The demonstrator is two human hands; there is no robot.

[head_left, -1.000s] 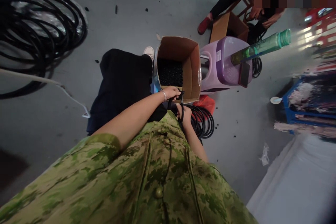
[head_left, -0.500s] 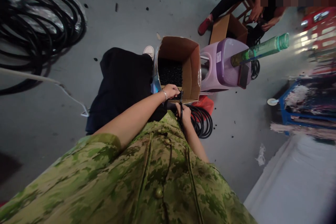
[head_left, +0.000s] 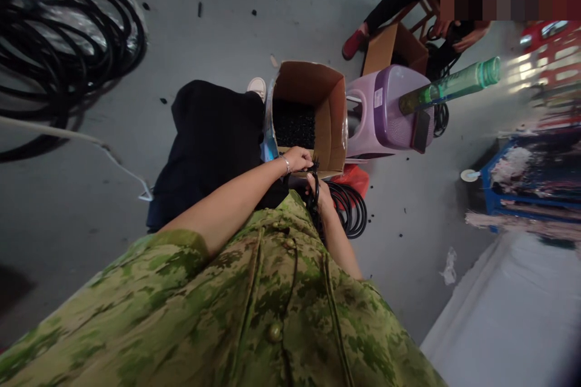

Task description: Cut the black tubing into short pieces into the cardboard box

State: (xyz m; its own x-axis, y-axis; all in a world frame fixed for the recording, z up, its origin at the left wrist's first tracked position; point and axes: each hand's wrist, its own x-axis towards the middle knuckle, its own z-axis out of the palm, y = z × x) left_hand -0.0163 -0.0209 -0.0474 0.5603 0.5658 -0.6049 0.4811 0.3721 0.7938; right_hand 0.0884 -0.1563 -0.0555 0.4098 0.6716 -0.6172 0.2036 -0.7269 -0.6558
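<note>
I take the cardboard box (head_left: 313, 115) as my landmark. Inside it lies a dark layer of small black pieces, which I judge to be output already finished, though it sits well below the rim, so a good deal appears left. Just beside the box's near right corner, on the floor, rests a coil of black cable (head_left: 349, 208) that I read as stock not yet worked.

At the box's near edge both of my hands meet. My left hand (head_left: 297, 159) is closed, fingers pinched on a short black cable piece (head_left: 314, 170) right at the rim. My right hand (head_left: 321, 190), just nearer to me than the box, is closed around the same black piece, which runs down from its fist. The exact tip between the hands is too small for me to make out.

To the right of the box stands a purple plastic stool (head_left: 390, 112), touching or nearly so. Beyond that, another person's hands (head_left: 454, 33) work over a second box.
</note>
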